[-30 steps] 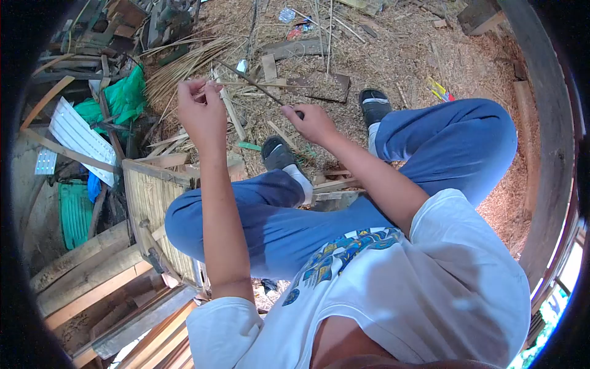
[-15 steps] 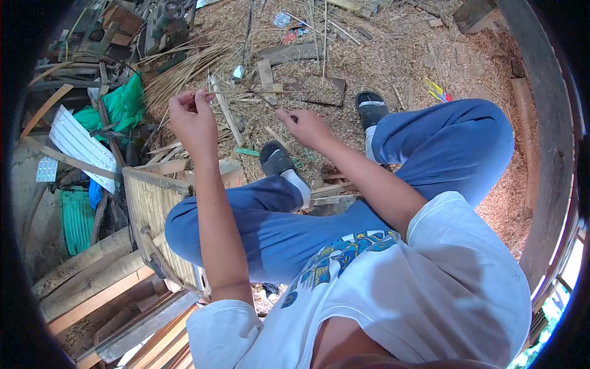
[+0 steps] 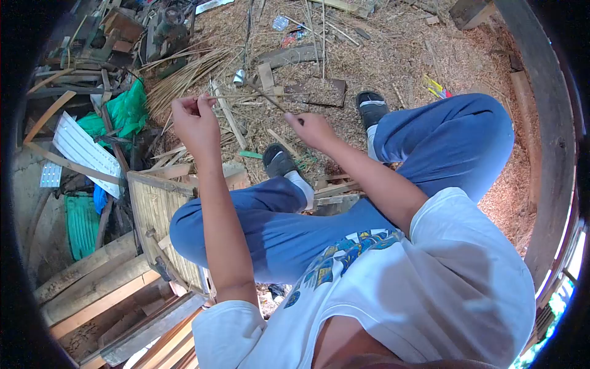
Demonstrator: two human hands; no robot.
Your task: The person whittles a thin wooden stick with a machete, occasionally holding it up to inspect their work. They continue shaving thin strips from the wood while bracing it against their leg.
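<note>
Pinched between the thumb and fingers of my left hand (image 3: 198, 126) is a thin bamboo strip (image 3: 236, 96), which stretches out to the right. My right hand (image 3: 311, 131) is closed around a knife; its narrow dark blade (image 3: 268, 99) points up and left and crosses over the strip in this view. The knife's handle is hidden inside my fist. Both hands are out in front of my bent knees, above a floor covered in shavings.
A bundle of thin bamboo strips (image 3: 184, 77) lies beyond my left hand. On the floor are a dark flat board (image 3: 329, 92), wood scraps and a yellow-and-red packet (image 3: 435, 88). To my left stand a wooden box (image 3: 161, 203), timber planks (image 3: 92, 267) and green plastic sheeting (image 3: 126, 111).
My right hand has shifted slightly to the right with the knife, and more of the blade shows now. My left hand still grips the strip in nearly the same place.
</note>
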